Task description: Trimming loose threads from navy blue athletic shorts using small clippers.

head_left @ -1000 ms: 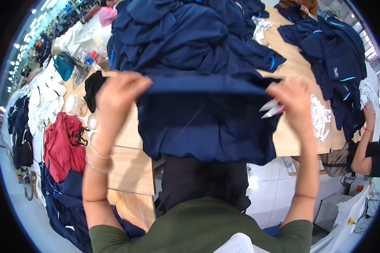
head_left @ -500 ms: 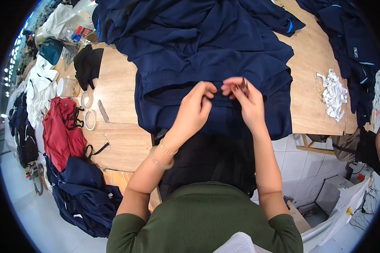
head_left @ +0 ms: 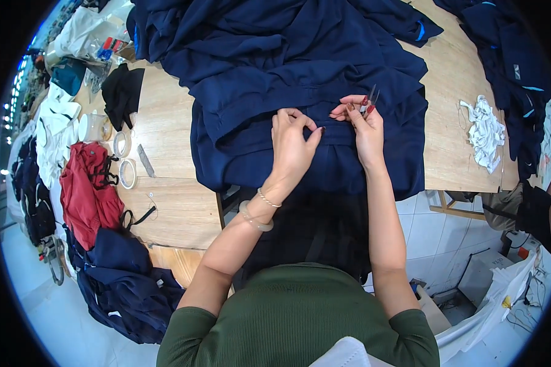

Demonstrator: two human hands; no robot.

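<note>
A navy garment (head_left: 251,160) with a gathered waistband lies in front of me on the table. My left hand (head_left: 292,145) is at the waistband, its thumb and fingers pinched together on the cloth. To its right, my right hand (head_left: 367,129) holds a small pair of thread snips (head_left: 374,96), with the dark blades pointing away from me past my fingers. The right fingertips are just above the waistband; whether they also grip cloth or thread I cannot tell.
More navy cloth (head_left: 324,37) is heaped beyond. On the left are tape rolls (head_left: 128,174), a grey strip (head_left: 146,160), a black cloth (head_left: 121,95) and a red garment (head_left: 92,189). White scraps (head_left: 486,134) lie to the right, beside hanging navy garments (head_left: 514,79).
My hands have moved apart slightly: the left turned and pressed lower on the waistband, the right raised a little. The snips' blades now point forward. The waistband opening looks flatter.
</note>
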